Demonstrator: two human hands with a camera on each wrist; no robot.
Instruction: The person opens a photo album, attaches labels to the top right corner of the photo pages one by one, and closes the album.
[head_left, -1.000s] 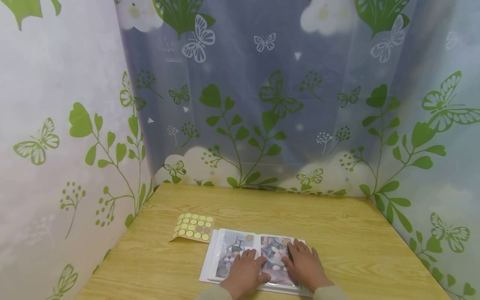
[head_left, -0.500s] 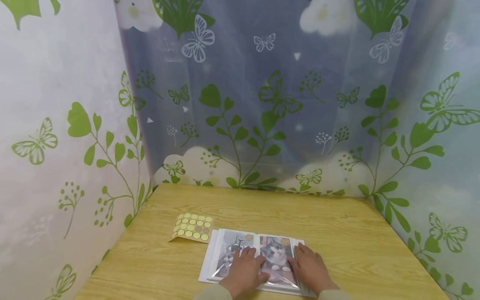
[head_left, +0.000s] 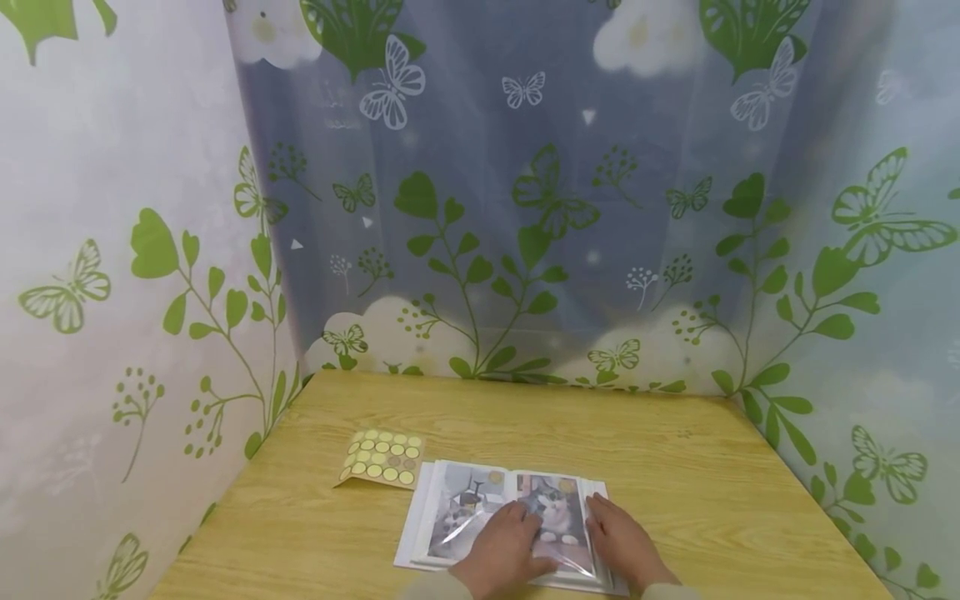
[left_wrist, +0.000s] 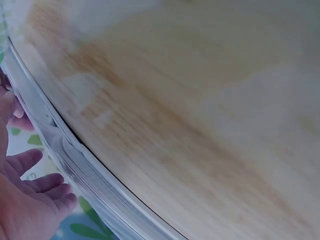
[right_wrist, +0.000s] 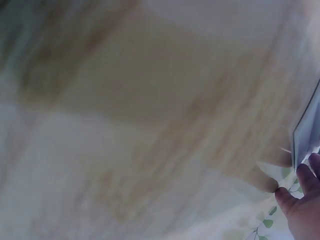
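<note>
A photo album [head_left: 411, 529] lies open on the table, with clear sleeves over a left photo [head_left: 461, 500] and a right photo of a grey-and-white cat [head_left: 557, 523]. Each photo bears a round sticker [head_left: 495, 477] near its top right corner. My left hand [head_left: 504, 546] rests over the album's middle, its relaxed fingers on the inner side of the cat photo. Along the album's right edge lies my right hand [head_left: 622, 540], fingertips at the page border. The left wrist view shows the stacked pages edge-on; in the right wrist view, fingertips [right_wrist: 285, 196] meet the tabletop beside the album's corner.
A creased sheet of round yellow stickers [head_left: 381, 457], two of its spots brown, lies behind and left of the album on the wooden table [head_left: 720, 500]. Cloth walls with green leaves and butterflies [head_left: 555, 200] enclose the table at the back and both sides.
My right hand has slid off the cat photo to the album's right edge. My left hand has shifted right, from the fold onto the right page. The head view has moved slightly.
</note>
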